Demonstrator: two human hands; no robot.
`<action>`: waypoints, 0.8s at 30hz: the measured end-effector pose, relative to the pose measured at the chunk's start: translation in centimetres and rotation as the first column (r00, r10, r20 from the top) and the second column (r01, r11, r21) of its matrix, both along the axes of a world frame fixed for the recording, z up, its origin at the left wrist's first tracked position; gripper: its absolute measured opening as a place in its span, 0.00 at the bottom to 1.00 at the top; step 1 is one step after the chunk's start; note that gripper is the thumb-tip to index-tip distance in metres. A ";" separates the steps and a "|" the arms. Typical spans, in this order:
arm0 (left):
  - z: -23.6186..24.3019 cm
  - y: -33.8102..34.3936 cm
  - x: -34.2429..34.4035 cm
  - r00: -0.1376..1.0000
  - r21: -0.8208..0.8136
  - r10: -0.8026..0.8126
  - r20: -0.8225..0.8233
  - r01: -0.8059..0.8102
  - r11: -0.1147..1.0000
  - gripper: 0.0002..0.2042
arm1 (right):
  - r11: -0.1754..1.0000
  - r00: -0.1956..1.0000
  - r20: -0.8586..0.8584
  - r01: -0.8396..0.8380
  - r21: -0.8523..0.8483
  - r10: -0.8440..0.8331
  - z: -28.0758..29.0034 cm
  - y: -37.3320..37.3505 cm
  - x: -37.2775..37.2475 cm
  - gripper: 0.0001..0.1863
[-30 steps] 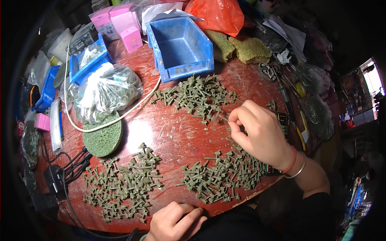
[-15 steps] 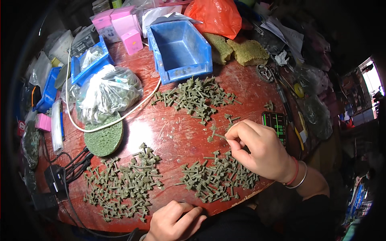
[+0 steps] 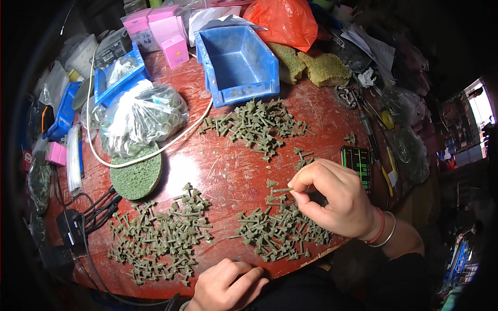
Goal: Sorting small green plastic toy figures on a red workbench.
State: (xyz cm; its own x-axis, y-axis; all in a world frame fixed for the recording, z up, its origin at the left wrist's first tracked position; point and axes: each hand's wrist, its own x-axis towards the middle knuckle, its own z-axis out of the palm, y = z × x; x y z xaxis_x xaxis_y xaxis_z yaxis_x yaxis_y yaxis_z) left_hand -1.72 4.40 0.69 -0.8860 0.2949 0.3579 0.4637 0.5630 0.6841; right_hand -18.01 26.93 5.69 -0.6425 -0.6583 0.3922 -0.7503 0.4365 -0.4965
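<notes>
My right hand (image 3: 332, 199) pinches the stem of a small dark-green pin-shaped part (image 3: 280, 190) between thumb and forefinger. Its flared end points left, over the top of the near right pile (image 3: 277, 233) of similar parts. At the table's front edge rests my left hand (image 3: 228, 285), its fingers curled closed; whether anything is inside them is hidden. It lies just below and right of the near left pile (image 3: 158, 238) of these parts. A third pile (image 3: 257, 124) lies farther back, and a few loose parts (image 3: 301, 155) lie just beyond my right hand.
An empty blue bin (image 3: 236, 62) stands behind the far pile. To the left are a round green sponge-like pad (image 3: 136, 176), a clear bag (image 3: 145, 119) of parts and a white cable (image 3: 181, 137). A lit phone (image 3: 357, 165) and tools (image 3: 373, 140) lie on the right.
My right hand has moved slightly down toward the near right pile, with the pin-shaped part still pinched. The whole view has shifted a little; my left hand stays at the edge.
</notes>
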 end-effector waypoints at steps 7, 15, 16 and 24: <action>0.1 -0.2 0.3 1.000 -0.014 0.013 0.010 -0.013 1.000 0.14 | 1.000 0.994 0.105 -0.006 0.008 0.005 -0.1 -0.8 0.2 0.11; -0.1 -0.2 -0.1 1.000 0.034 -0.012 0.012 0.011 0.999 0.13 | 0.951 0.876 0.383 -0.308 -0.024 0.293 0.3 -2.6 -0.7 0.09; -0.1 -0.2 -0.1 1.000 0.044 -0.013 0.014 0.012 0.999 0.13 | 0.947 0.847 0.448 -0.321 0.000 0.287 0.8 -2.5 -0.6 0.09; 0.1 -0.2 0.0 1.000 0.014 -0.007 0.004 0.007 1.000 0.13 | 0.974 0.871 0.465 -0.217 0.069 0.161 1.0 -0.7 -1.3 0.09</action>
